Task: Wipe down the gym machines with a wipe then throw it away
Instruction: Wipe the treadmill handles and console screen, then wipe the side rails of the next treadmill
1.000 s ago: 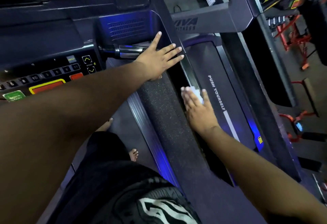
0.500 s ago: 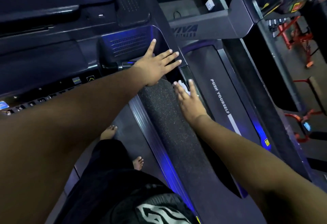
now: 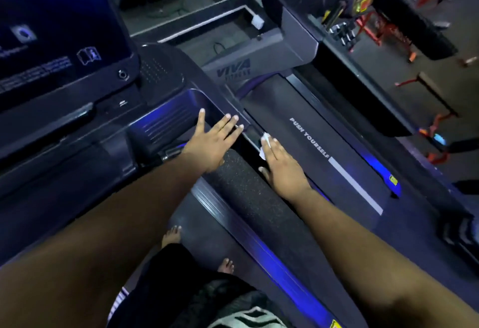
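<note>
A dark treadmill fills the view, with its screen console at the upper left and a speckled side handrail running down the middle. My left hand lies flat with spread fingers on the top end of that rail. My right hand presses a small white wipe against the rail's right edge with straight fingers; only a corner of the wipe shows past my fingertips.
A neighbouring treadmill belt marked PUSH YOURSELF lies to the right, with blue light strips along the frames. Red-framed gym equipment stands at the upper right. My bare feet stand on the deck below.
My right hand has slid the wipe further up along the rail's right edge. The view has tilted upward, bringing the console screen into sight. My left hand has stayed flat on the rail's end.
</note>
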`<state>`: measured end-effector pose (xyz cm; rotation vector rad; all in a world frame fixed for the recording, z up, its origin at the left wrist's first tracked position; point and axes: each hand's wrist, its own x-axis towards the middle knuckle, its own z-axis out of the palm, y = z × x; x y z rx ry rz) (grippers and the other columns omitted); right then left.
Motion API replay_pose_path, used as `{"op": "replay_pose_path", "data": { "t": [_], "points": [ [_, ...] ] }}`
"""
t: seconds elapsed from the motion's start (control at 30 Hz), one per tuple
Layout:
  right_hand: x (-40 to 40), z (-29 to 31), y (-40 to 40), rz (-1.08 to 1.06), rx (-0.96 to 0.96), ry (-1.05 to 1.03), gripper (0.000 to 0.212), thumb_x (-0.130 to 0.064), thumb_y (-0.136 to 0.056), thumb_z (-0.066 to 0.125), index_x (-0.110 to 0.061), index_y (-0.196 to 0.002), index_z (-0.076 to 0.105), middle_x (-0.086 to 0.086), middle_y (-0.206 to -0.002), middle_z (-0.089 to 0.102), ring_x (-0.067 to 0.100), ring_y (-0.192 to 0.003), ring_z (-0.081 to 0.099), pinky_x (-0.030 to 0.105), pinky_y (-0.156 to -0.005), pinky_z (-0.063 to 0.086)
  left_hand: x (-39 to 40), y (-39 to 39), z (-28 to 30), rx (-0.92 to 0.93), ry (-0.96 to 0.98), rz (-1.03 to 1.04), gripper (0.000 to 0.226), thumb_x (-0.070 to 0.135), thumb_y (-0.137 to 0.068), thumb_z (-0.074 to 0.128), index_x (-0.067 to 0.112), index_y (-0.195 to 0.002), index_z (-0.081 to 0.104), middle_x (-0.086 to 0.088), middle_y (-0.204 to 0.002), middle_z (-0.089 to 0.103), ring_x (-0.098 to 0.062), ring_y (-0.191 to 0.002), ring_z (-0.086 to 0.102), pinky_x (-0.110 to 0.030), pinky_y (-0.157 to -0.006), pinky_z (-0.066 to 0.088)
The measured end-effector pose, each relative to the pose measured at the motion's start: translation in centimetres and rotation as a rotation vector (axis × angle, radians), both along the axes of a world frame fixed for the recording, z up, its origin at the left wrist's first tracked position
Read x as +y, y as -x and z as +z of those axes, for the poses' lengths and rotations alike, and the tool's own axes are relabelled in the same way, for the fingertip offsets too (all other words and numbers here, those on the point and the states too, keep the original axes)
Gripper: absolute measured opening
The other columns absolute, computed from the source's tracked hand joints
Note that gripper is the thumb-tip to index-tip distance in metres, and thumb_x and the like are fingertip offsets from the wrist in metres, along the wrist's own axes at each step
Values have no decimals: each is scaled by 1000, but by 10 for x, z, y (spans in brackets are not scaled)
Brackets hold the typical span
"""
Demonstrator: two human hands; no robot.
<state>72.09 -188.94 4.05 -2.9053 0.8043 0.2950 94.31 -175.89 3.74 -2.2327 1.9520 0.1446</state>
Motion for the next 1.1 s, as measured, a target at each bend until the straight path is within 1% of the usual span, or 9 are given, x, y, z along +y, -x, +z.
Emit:
{"op": "replay_pose_path", "data": {
  "t": [0.2, 0.43, 0.53, 0.6, 0.7, 0.8, 0.9, 1.0, 1.1],
  "points": [
    [35, -6, 92, -335, 13, 75, 85, -45, -95, 59, -18, -161, 12, 4, -165, 26, 24, -148, 32, 48, -109, 43, -10, 52, -5, 43, 23, -215, 108, 46, -89, 65, 14, -162, -8, -10, -170, -13, -22, -158, -6, -78, -112, -5],
    [71, 0, 207, -674, 158, 79, 93, -37, -92, 64, -17, -161, 7, 0, -169, 10, 21, -155, 15, 62, -120, 17, -30, 146, 8, 44, -92, -439, 103, 45, -96, 58, 16, -159, -19, -9, -168, -23, -27, -156, -18, -77, -111, -6],
    [82, 7, 254, -780, 122, 71, 64, -19, -99, 16, -17, -162, 1, -2, -170, 2, 20, -156, 7, 62, -120, 15, -35, 191, 16, 33, -120, -518, 103, 46, -97, 57, 17, -158, -21, -6, -167, -25, -26, -155, -19, -78, -110, -8],
    [86, 11, 281, -809, 84, 14, 68, -12, -94, 3, -18, -161, -3, -4, -170, -7, 19, -156, 0, 58, -122, 16, -37, 219, 19, 16, -132, -556, 102, 48, -98, 55, 17, -159, -21, -6, -167, -25, -25, -156, -18, -78, -110, -10],
    [91, 22, 319, -905, -87, -122, 66, -4, -102, 24, -22, -162, 5, -4, -170, -1, 23, -154, 16, 43, -122, 23, -37, 277, 25, 36, -143, -588, 100, 53, -97, 54, 19, -160, -16, -5, -169, -21, -23, -156, -16, -77, -112, -11],
    [107, 24, 369, -1020, -288, -264, 52, -24, -105, 38, -32, -157, 33, 1, -153, 48, 25, -135, 49, 27, -105, 37, -36, 352, 36, 111, -123, -624, 95, 58, -97, 51, 22, -163, -7, -2, -171, -12, -19, -157, -11, -73, -116, -9],
    [128, 18, 416, -1090, -579, -350, 56, -11, -99, 48, -29, -152, 41, 8, -127, 66, 28, -110, 64, 26, -88, 47, -40, 424, 43, 303, -110, -629, 88, 64, -98, 46, 21, -164, 5, -1, -171, 6, -17, -158, 1, -59, -124, -7],
    [149, 29, 461, -1279, -1007, -482, 29, -7, -101, 52, -12, -130, 52, 8, -118, 66, 20, -94, 65, 17, -75, 51, -41, 491, 39, 677, -177, -565, 82, 57, -97, 58, 16, -161, 26, -5, -164, 34, -20, -152, 29, -45, -126, 17],
    [169, 38, 509, -1489, -1303, -682, 17, -15, -104, 51, -10, -121, 52, 7, -113, 67, 16, -87, 68, 32, -66, 59, -39, 554, 35, 954, -350, -457, 60, 43, -95, 69, 14, -145, 54, -6, -138, 64, -21, -127, 60, -31, -110, 43]
  ]
}}
